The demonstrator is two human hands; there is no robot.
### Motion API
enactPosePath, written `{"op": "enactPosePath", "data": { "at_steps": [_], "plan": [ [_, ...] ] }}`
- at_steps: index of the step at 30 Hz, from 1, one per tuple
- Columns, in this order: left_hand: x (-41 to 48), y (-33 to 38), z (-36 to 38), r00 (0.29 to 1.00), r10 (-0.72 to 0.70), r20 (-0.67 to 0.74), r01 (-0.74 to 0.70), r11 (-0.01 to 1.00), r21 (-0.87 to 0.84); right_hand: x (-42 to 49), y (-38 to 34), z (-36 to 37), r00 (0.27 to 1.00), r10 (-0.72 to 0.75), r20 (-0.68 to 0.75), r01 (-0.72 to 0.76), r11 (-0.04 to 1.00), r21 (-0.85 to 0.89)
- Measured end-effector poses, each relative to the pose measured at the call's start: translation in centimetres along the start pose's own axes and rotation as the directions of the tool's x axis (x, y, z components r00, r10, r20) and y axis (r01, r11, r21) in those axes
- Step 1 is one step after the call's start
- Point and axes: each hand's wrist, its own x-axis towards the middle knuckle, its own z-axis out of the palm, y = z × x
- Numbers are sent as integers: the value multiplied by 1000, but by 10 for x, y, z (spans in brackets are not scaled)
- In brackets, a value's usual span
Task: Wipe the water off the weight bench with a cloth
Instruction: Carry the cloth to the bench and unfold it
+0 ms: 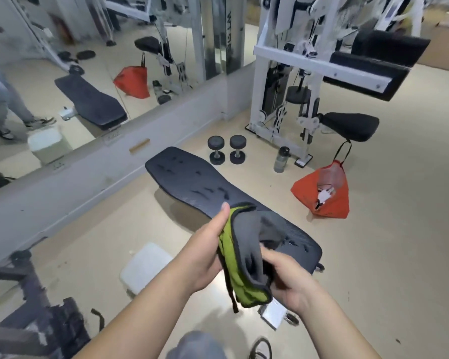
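The black weight bench (192, 174) lies flat in the middle of the floor, running from far left to near right. Dark water streaks show on its far half and near its right end. I hold a cloth (246, 244), grey on one side and lime green on the other, above the bench's near end. My left hand (208, 244) pinches the cloth's left edge, thumb up. My right hand (288, 278) grips the cloth's lower right part. The cloth hides part of the bench's near end.
Two black dumbbells (226, 150) and a water bottle (281, 159) stand on the floor beyond the bench. An orange bag (322, 195) hangs from a white cable machine (290, 94) at right. A mirror wall (62, 94) runs along the left. A dark machine (36, 307) sits near left.
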Motion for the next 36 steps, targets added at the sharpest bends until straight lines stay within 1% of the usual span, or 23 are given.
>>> {"op": "enactPosePath", "data": {
  "at_steps": [3, 5, 7, 9, 11, 13, 16, 19, 21, 23, 25, 28, 30, 31, 33, 35, 36],
  "plan": [
    [47, 27, -9, 986, 63, -152, -54, 997, 60, 42, -46, 1, 999, -43, -18, 43, 999, 21],
    [81, 44, -25, 972, 68, -225, -45, 993, 105, 70, -81, 4, 997, -69, -37, 69, 997, 18],
    [118, 64, -46, 970, 26, -242, -4, 996, 91, 103, -111, 7, 996, -73, -55, 74, 997, 12],
    [159, 87, -68, 968, -35, -249, 58, 994, 89, 139, -138, 9, 991, -80, -106, 85, 995, 42],
    [206, 109, -91, 962, -88, -257, 129, 981, 147, 173, -164, 14, 979, -72, -189, 88, 993, 79],
    [258, 131, -114, 954, -129, -270, 194, 953, 232, 204, -191, 24, 965, -96, -246, 124, 987, 103],
    [323, 165, -136, 943, -169, -287, 262, 907, 328, 245, -229, 40, 924, -96, -369, 143, 984, 102],
    [368, 196, -146, 945, -177, -274, 280, 871, 403, 272, -259, 48, 878, -131, -461, 199, 974, 103],
    [395, 211, -156, 959, -153, -238, 240, 885, 399, 286, -276, 48, 820, -179, -544, 245, 968, 52],
    [411, 225, -166, 964, -114, -242, 210, 882, 422, 300, -284, 42, 754, -202, -625, 288, 957, 38],
    [415, 239, -171, 966, -59, -254, 169, 883, 438, 315, -284, 36, 727, -200, -657, 295, 955, 35],
    [413, 253, -176, 948, 131, -290, 27, 876, 482, 335, -280, 31, 726, -144, -673, 288, 952, 106],
    [412, 256, -182, 930, 192, -313, -14, 870, 492, 348, -278, 31, 741, -115, -662, 253, 960, 117],
    [410, 256, -185, 924, 217, -315, -28, 860, 510, 352, -276, 34, 745, -124, -655, 249, 963, 100],
    [410, 261, -186, 927, 221, -303, -5, 815, 579, 358, -275, 36, 778, -171, -605, 251, 967, 50],
    [406, 271, -189, 942, 180, -284, 54, 753, 655, 360, -280, 41, 852, -191, -488, 190, 980, -51],
    [404, 276, -191, 957, 141, -255, 84, 705, 704, 359, -284, 46, 887, -192, -420, 151, 980, -130]
  ]
}}
